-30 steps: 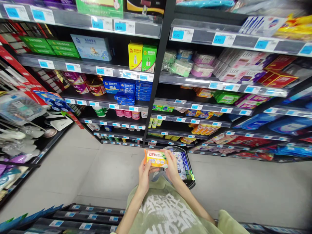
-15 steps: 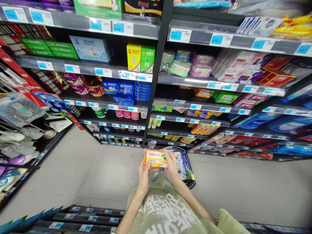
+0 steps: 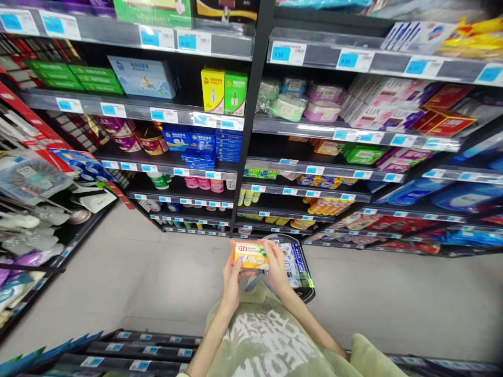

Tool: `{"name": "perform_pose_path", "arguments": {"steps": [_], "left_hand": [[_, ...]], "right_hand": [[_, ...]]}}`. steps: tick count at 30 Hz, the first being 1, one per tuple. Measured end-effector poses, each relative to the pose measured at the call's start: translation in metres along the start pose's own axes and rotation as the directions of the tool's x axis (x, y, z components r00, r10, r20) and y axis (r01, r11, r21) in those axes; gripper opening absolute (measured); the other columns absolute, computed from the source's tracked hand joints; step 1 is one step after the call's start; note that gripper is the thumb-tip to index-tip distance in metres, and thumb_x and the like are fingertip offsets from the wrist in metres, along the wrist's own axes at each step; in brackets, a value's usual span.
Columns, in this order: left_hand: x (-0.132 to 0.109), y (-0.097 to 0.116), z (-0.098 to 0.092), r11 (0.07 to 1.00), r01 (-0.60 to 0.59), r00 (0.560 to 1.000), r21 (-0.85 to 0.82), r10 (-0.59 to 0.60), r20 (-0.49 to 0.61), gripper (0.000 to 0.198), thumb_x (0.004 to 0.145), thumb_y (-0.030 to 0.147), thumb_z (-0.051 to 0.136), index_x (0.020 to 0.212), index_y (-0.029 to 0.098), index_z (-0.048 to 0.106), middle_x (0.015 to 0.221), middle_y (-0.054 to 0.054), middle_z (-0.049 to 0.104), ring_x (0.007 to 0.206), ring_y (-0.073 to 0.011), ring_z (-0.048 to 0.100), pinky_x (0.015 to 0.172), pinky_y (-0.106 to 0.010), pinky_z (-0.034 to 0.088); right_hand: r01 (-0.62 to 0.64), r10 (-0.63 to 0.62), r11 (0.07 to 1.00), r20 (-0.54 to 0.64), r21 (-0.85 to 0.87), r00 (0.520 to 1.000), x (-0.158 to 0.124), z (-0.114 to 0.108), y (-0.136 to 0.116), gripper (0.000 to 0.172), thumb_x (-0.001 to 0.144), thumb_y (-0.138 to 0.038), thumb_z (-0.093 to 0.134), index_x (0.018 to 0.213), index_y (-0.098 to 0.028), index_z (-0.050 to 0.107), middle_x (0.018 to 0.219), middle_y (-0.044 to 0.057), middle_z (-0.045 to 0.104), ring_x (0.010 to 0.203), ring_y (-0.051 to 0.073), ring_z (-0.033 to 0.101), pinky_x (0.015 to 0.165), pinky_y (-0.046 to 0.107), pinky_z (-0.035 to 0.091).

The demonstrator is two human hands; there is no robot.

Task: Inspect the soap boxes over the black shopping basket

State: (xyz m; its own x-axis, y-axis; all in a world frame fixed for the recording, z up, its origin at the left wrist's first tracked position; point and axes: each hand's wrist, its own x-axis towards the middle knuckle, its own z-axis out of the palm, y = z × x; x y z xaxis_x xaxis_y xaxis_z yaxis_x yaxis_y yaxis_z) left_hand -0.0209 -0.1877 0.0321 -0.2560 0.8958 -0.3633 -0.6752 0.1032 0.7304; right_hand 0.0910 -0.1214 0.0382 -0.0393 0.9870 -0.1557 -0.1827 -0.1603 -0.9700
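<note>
I hold a small orange and yellow packet (image 3: 250, 254) with a red logo in both hands, level in front of my chest. My left hand (image 3: 231, 281) grips its left end, fingers wrapped under and thumb on the front. My right hand (image 3: 276, 272) grips its right end the same way. Just beyond the packet, on the floor, stands a dark shopping basket (image 3: 302, 280) with several packaged goods in it.
Black shelving (image 3: 251, 120) full of boxed and bagged goods with blue price tags fills the view ahead. A rack of hanging wares (image 3: 35, 209) stands at the left. Low shelves (image 3: 129, 351) run behind me at the bottom. Grey tiled floor (image 3: 157, 272) lies between.
The view has tilted slightly, so the shelves sit a little lower and left. The packet and both hands keep the same grip.
</note>
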Motion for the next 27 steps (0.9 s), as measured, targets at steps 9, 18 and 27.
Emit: {"name": "perform_pose_path", "arguments": {"steps": [9, 18, 27], "left_hand": [[0.000, -0.008, -0.007, 0.999, -0.041, 0.998, -0.005, 0.041, -0.037, 0.055, 0.084, 0.050, 0.070, 0.125, 0.014, 0.061, 0.115, -0.014, 0.071, 0.086, -0.0230, 0.072, 0.065, -0.029, 0.061], [-0.003, -0.009, -0.009, 0.995, -0.037, 0.999, 0.097, 0.041, -0.036, 0.058, 0.086, 0.055, 0.066, 0.129, 0.017, 0.059, 0.123, -0.014, 0.067, 0.096, -0.0249, 0.070, 0.070, -0.031, 0.061], [-0.012, -0.014, -0.019, 0.658, -0.386, 0.893, 0.646, 0.442, 0.084, 0.076, 0.087, 0.030, 0.068, 0.154, 0.030, 0.032, 0.161, -0.012, 0.034, 0.147, -0.0299, 0.036, 0.119, -0.050, 0.034]], "right_hand": [[0.163, -0.152, 0.958, 0.064, -0.238, 0.986, -0.003, -0.001, -0.004, 0.046, 0.074, -0.041, 0.079, 0.114, -0.022, 0.068, 0.115, 0.009, 0.069, 0.097, 0.026, 0.066, 0.080, 0.036, 0.056], [0.175, -0.168, 0.941, 0.051, -0.289, 0.985, -0.011, 0.000, -0.006, 0.048, 0.073, -0.035, 0.081, 0.116, -0.021, 0.065, 0.118, 0.009, 0.066, 0.103, 0.026, 0.065, 0.087, 0.039, 0.055], [0.153, -0.156, 0.947, 0.014, -0.283, 0.988, -0.011, -0.001, -0.018, 0.047, 0.072, -0.039, 0.083, 0.111, -0.020, 0.065, 0.114, 0.010, 0.068, 0.099, 0.027, 0.068, 0.089, 0.040, 0.056]]}}
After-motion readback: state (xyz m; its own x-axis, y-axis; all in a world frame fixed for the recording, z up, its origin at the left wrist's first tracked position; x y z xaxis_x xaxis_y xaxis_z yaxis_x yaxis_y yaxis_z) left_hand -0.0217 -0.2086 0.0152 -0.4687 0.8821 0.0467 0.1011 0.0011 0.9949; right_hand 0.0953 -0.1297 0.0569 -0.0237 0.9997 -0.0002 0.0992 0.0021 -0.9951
